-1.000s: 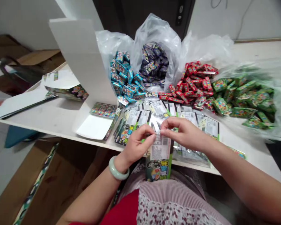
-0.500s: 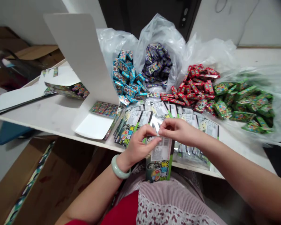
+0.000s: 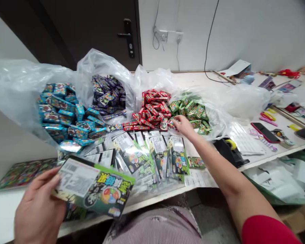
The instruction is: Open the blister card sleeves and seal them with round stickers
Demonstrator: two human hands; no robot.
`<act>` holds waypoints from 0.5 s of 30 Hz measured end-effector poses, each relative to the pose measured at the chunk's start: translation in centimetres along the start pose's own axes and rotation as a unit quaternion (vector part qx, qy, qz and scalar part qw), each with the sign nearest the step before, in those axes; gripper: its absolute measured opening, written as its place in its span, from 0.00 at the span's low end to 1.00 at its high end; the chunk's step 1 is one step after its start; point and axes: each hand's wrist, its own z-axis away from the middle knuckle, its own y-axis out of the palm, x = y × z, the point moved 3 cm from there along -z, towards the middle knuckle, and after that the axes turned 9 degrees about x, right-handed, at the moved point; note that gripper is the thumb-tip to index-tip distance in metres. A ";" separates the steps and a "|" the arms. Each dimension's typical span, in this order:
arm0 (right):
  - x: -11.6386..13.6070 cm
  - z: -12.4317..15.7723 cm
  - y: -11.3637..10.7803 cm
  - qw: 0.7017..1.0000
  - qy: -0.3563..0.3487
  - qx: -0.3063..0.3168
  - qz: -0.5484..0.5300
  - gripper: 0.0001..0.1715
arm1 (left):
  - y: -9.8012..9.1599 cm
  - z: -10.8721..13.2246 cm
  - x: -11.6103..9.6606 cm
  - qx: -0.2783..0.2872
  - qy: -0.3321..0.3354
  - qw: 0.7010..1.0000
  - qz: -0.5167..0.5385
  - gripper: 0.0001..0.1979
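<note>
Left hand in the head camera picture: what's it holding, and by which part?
The left hand holds a flat green-edged packet by its left end, with the fingers across the side with the white label.

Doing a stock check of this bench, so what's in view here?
Small bright blue packs: many, blue, in an open clear plastic bag at far left.
Small dark purple packs: many, purple, in clear plastic right of the blue.
Small red packs: many, red, heaped right of the purple.
Small green packs: many, green, in clear plastic right of the red.
Flat black-and-green packets: several, with white barcode labels, spread on the white table.
Black tape dispenser: one, with yellow tape, right of the packets.
Smartphone: one, black with red edge, at right.
Green-edged packet: one, lower left, in hand.
Left hand: bare, holding that packet.
Right hand: bare, beside the red and green packs.
</note>
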 end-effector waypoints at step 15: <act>-9.4 -2.5 -1.9 0.988 0.065 -0.139 0.028 0.13 | -1.9 -1.5 4.2 0.157 0.023 0.902 -0.402 0.33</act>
